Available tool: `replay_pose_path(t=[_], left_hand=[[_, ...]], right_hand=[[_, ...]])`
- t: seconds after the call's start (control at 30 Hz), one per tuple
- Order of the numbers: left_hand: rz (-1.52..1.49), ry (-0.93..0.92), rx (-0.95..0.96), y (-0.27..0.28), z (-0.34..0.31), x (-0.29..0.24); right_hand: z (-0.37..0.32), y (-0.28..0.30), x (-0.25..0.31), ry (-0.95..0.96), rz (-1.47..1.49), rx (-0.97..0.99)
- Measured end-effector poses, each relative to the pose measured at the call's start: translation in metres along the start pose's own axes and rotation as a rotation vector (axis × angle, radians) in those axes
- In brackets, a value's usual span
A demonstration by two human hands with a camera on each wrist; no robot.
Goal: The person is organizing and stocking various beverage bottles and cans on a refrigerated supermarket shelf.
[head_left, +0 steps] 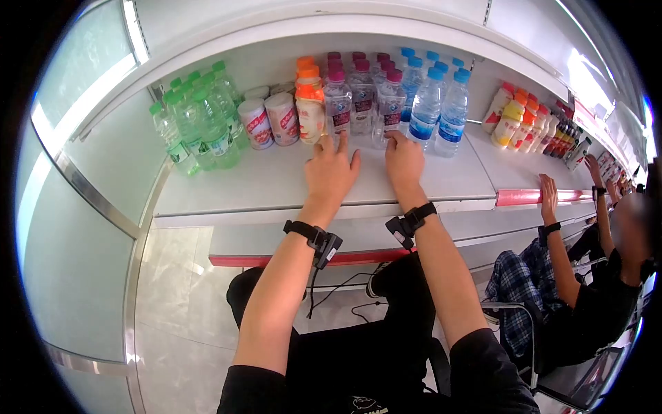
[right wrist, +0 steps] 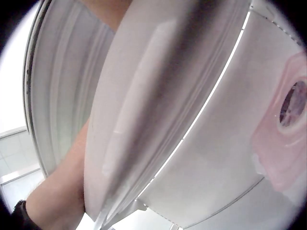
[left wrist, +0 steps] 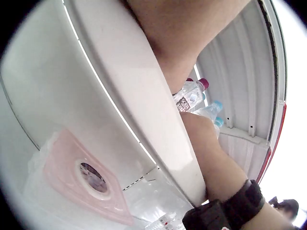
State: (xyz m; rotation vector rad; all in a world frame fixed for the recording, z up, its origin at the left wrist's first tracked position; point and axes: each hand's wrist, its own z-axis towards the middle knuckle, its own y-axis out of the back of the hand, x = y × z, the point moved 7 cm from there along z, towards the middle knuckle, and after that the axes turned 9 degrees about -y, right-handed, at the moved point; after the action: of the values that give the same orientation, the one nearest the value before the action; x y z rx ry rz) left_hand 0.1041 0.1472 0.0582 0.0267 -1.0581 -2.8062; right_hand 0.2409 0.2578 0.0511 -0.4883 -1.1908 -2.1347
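Note:
Clear soda water bottles with dark pink caps stand in rows on the white shelf. My left hand [head_left: 329,171] rests low in front of the left front soda water bottle [head_left: 338,103], its index finger extended at the bottle's base and thumb spread to the right. Close to the base of the right front soda water bottle [head_left: 389,103] is my right hand [head_left: 405,164], fingertips bent toward it, not wrapped round it. The left wrist view shows a soda water bottle [left wrist: 189,97] between the two arms. Fingertips are hidden in both wrist views.
Left of the soda water stand orange-capped bottles [head_left: 310,114], white cups [head_left: 281,117] and green-capped bottles [head_left: 214,124]. Blue-capped water bottles [head_left: 452,114] stand to the right. An upper shelf [head_left: 331,26] overhangs them. Another person [head_left: 593,290] sits at the right.

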Motion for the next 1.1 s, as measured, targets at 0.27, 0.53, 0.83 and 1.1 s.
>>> replay_pose_path(t=[0.27,0.53,0.83,1.1], left_hand=[[-0.014,0.018,-0.066,0.004,0.001,0.002],[0.015,0.007,0.004,-0.009,-0.002,0.003],[-0.023,0.016,0.107,-0.011,0.000,0.002],[-0.053,0.013,0.066,-0.011,-0.001,0.003]], right_hand=[[0.001,-0.002,-0.001,0.007,-0.003,-0.012],[-0.001,0.000,0.001,0.018,0.007,-0.023],[0.000,0.000,0.000,0.000,0.003,-0.003],[-0.001,-0.001,0.000,0.013,0.015,-0.004]])
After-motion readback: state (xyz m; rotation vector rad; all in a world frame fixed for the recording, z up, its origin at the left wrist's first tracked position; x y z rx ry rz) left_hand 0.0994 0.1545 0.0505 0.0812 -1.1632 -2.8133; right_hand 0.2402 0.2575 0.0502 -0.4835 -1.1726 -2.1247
